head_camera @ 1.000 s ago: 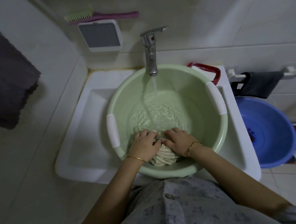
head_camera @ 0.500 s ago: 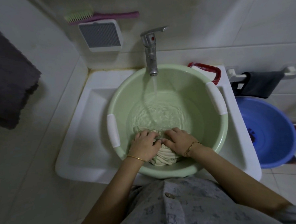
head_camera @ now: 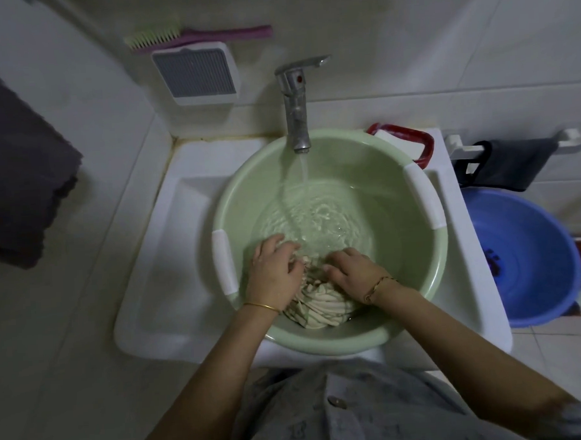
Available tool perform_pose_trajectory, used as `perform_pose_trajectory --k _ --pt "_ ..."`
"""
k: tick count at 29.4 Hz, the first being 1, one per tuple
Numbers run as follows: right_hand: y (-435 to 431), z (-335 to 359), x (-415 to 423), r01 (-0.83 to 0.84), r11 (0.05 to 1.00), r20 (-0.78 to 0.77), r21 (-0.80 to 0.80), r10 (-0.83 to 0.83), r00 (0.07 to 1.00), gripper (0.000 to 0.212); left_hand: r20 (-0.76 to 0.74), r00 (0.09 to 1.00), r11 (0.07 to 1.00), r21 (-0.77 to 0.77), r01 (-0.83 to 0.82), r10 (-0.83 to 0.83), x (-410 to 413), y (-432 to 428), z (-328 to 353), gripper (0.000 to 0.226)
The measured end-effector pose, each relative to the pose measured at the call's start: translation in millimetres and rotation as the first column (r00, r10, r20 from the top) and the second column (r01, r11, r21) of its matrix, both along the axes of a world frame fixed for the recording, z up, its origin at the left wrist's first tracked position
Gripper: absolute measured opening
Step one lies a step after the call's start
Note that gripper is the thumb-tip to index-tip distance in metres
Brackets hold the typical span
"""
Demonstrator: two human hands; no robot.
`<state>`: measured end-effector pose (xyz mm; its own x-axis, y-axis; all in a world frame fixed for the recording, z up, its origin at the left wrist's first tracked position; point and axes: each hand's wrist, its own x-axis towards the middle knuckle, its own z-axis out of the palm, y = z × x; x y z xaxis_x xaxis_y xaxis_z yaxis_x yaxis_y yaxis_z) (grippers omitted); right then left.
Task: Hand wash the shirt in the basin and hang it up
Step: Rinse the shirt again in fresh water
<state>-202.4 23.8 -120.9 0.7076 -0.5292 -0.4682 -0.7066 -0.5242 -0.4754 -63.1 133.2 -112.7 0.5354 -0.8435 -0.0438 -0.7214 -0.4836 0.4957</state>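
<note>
Scrubbing stage: my left grip [head_camera: 273, 271] clutches the bunched wet shirt [head_camera: 320, 309] at the near side of the green basin [head_camera: 405, 247], my right grip [head_camera: 352, 273] presses it flat-fingered under the running tap [head_camera: 295, 118], so next I'd rub, then wring.

left hand [head_camera: 274, 275] reached forward, apart from right hand [head_camera: 352, 274], more shirt [head_camera: 320, 306] showing
</note>
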Motion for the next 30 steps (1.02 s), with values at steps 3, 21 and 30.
perform_pose_trajectory --k 3,21,30 --pt "-8 2 3 0.086 0.996 0.027 -0.027 -0.086 0.996 0.039 0.124 0.992 0.979 -0.202 -0.01 0.036 19 -15 27 0.041" --pt "-7 21 26 0.283 0.944 0.099 -0.171 -0.27 0.958 0.038 0.579 0.764 0.949 0.057 0.31 -0.284 55 -147 117 0.07" --pt "-17 19 27 0.35 0.923 0.1 -0.159 -0.337 0.936 0.039 0.624 0.727 0.942 0.045 0.332 -0.286 48 -152 112 0.057"
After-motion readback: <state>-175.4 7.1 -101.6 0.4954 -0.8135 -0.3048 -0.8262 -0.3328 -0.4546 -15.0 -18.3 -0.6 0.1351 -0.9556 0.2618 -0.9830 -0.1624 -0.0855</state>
